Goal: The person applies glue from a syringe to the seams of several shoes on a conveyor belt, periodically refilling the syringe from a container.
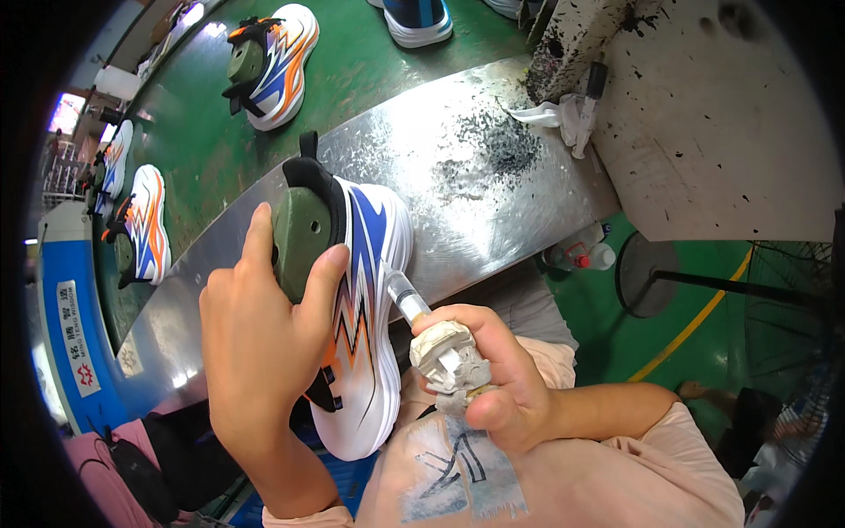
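Observation:
A white running shoe (380, 352) with blue and orange zigzag markings lies tilted before me, its thick white sole turned to the right. A dark green shoe last (305, 224) fills its opening. My left hand (260, 330) clasps the shoe at the last, thumb and forefinger apart across the opening. In my right hand (515, 392) is a clear syringe (407, 297), its rear part wrapped in lumpy whitish material. The syringe tip meets or nearly meets the shoe's side, near the edge of the sole; I cannot tell whether it touches.
A scuffed metal shelf (370, 132) borders a green conveyor belt (189, 132) bearing several shoes. Another syringe (585, 110) with a black end lies by a stained panel (713, 132). Right of the shelf are a plastic bottle (576, 255) and a round black stand base (647, 273).

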The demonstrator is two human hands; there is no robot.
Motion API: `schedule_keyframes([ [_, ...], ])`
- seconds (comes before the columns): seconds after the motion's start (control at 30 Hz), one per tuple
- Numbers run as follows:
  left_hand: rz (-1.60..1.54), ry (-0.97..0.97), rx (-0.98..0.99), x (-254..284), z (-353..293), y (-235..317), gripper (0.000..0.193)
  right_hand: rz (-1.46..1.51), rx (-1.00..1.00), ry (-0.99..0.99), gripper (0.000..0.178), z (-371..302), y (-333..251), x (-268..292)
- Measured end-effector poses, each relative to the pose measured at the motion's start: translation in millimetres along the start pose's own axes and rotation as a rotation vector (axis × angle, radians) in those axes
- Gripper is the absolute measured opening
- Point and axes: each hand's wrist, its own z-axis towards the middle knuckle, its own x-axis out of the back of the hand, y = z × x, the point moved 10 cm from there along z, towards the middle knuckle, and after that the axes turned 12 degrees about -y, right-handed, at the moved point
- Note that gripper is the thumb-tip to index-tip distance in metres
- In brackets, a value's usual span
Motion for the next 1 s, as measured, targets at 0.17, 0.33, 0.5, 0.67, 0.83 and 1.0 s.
schedule_keyframes([
  [0.17,-0.13,0.016,0.061,-6,-14,-12,0.048,0.269,0.004,0.138,0.071,1,5,33],
  [0.33,-0.307,-0.094,-0.529,-14,-39,4,0.053,0.686,-0.184,0.276,0.059,36,32,76],
  [0.5,0.0,-0.049,-0.585,-2,-70,-47,0.041,0.765,-0.55,-0.077,0.061,121,70,21],
  [0.67,0.073,0.412,-0.512,-5,-137,-81,0.021,0.207,-0.893,-0.285,0.075,156,89,-54],
  [0.83,0.093,0.514,-0.295,-25,-166,-94,0.019,-0.208,-0.968,-0.524,0.089,161,83,-90],
  [1.0,0.131,0.618,-0.268,-40,-179,-93,0.024,-0.28,-0.94,-0.41,0.097,147,70,-93],
])
